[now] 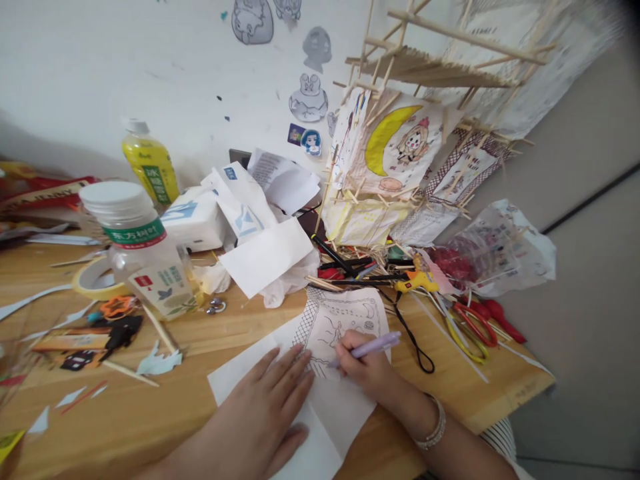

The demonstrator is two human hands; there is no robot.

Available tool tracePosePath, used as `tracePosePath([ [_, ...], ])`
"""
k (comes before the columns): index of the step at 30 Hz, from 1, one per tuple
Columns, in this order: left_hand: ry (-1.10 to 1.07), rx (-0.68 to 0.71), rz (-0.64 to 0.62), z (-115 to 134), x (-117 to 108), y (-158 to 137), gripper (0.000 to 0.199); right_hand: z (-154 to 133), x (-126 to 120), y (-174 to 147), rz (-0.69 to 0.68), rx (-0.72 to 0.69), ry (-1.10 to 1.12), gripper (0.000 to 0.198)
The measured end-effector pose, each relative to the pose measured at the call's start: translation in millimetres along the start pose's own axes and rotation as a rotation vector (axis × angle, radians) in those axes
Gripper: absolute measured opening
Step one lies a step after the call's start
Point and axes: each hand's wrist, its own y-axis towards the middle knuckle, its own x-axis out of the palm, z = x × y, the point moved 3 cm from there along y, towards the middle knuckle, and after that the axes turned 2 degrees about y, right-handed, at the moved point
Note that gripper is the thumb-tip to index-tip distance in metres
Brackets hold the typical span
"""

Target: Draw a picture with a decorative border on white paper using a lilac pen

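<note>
A white sheet of paper [350,307] with black line drawing and a crosshatched border lies on the wooden table. My right hand [367,370], a bracelet on its wrist, grips a purple pen [377,344] with its tip down at the drawing. My left hand [273,400] rests flat on the paper, fingers stretched out beside the drawing's left edge. A plain folded white sheet [320,427] extends below the drawing, partly covered by both hands.
A wooden-stick structure [395,73] with drawn panels rises at the back right. A clear bottle [150,260], a yellow drink bottle [150,163] and a tissue pack [195,217] stand left. Scissors [470,330], a glue gun [417,281] and paper scraps [160,360] lie about.
</note>
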Motion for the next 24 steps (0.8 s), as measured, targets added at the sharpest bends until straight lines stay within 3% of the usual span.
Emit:
tracePosePath([
  [13, -0.008, -0.019, 0.009, -2, 4, 1, 0.052, -4, 0, 1, -0.052, 0.0, -0.029, 0.029],
  [19, 0.008, -0.005, 0.114, -2, 5, -1, 0.05, -3, 0, 1, -0.042, 0.012, -0.016, 0.028],
  [24, 0.014, -0.024, 0.128, -1, 15, -4, 0.051, -3, 1, 1, -0.052, -0.014, -0.011, 0.029],
])
